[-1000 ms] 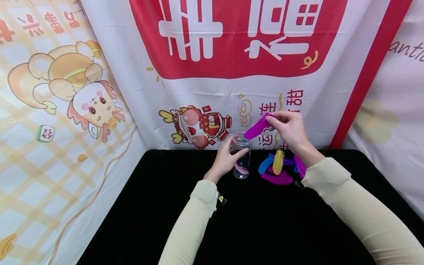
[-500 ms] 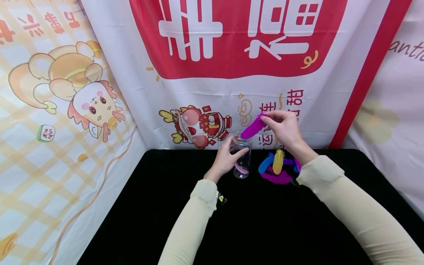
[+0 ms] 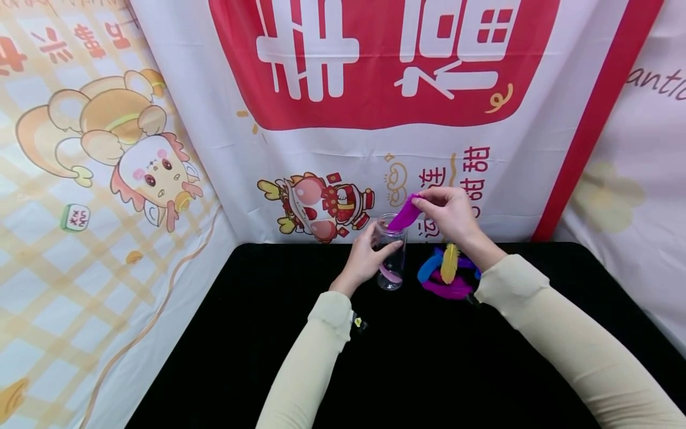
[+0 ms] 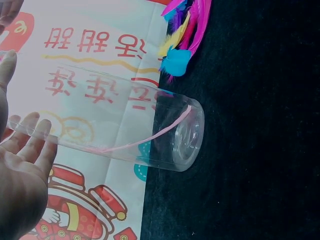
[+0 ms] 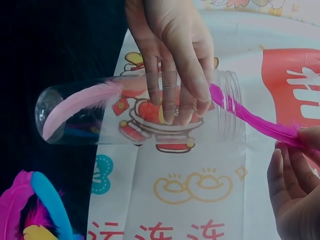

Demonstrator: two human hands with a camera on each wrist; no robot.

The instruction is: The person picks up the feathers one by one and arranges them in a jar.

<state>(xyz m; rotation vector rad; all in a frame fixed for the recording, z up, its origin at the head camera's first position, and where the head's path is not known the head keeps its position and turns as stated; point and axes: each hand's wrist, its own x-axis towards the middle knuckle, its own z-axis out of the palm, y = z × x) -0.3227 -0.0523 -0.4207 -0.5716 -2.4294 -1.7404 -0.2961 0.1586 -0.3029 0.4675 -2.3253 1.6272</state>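
A clear jar point(image 3: 393, 262) stands upright on the black table, its mouth uncovered. My left hand point(image 3: 365, 257) grips it round the upper side, thumb across the front. Inside the jar leans a light pink feather point(image 5: 75, 106), curved against the wall. My right hand point(image 3: 449, 215) pinches a magenta feather point(image 3: 403, 215) by one end between thumb and fingers. In the right wrist view that feather's other end passes through the jar's threaded mouth point(image 5: 231, 105). The left wrist view shows the jar's base point(image 4: 189, 137) and my left fingers point(image 4: 31, 142) along its side.
A loose pile of magenta, blue and purple feathers point(image 3: 447, 290) lies on the table right of the jar, with a yellow feather point(image 3: 450, 263) on top. Behind the table's back edge hangs a printed white and red cloth point(image 3: 316, 143). Another printed cloth point(image 3: 107, 268) hangs at the left.
My right hand has moved left and slightly down, bringing the magenta feather's lower end from above the rim into the jar's mouth. The left hand and the jar have stayed in place.
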